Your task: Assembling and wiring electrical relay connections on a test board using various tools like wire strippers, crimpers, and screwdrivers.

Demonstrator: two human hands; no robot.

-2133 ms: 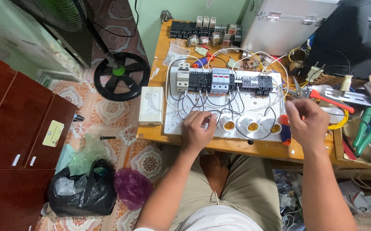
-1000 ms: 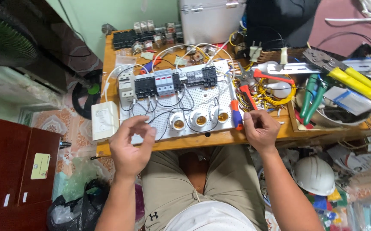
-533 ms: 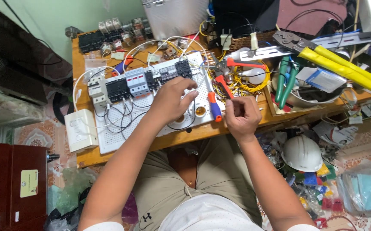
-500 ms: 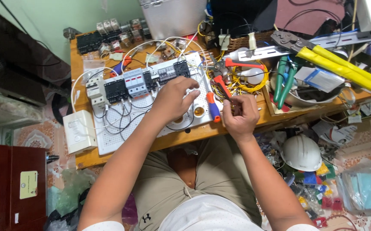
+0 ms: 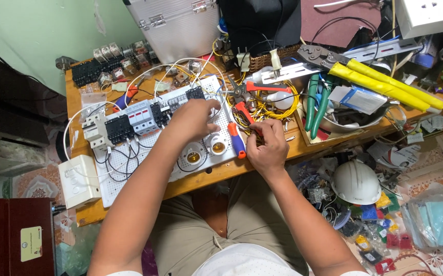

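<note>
Now seated at a cluttered wooden workbench [image 5: 303, 148], a person leans over a white perforated wiring board [image 5: 145, 168] fitted with a row of circuit breakers [image 5: 129, 120] and brass-centred lamp sockets [image 5: 193, 155]. The left hand [image 5: 193, 118] lies on the upper right part of the board, fingers curled down among the white wires just beside the black terminal block [image 5: 196, 93]; whether it pinches a wire cannot be told. The right hand [image 5: 267, 145] sits at the bench's near edge, fingers bent around thin yellow wire [image 5: 277, 110] from the coil lying just beyond it, so it appears to grip the wire. A screwdriver with a red and blue handle [image 5: 235, 137] lies between the two hands, touching neither. Half a second earlier both hands held much the same places, the left on the board and the right beside the screwdriver; two seconds earlier the left hand rested at the board's near edge and the right was raised in a loose fist further right, and the view took in more of the floor to the left. Yellow-handled crimping pliers [image 5: 385, 82] and green-handled pliers [image 5: 317, 102] lie to the right, a white hard hat [image 5: 356, 181] on the floor below them, and a white switch plate [image 5: 78, 180] at the board's left end.
</note>
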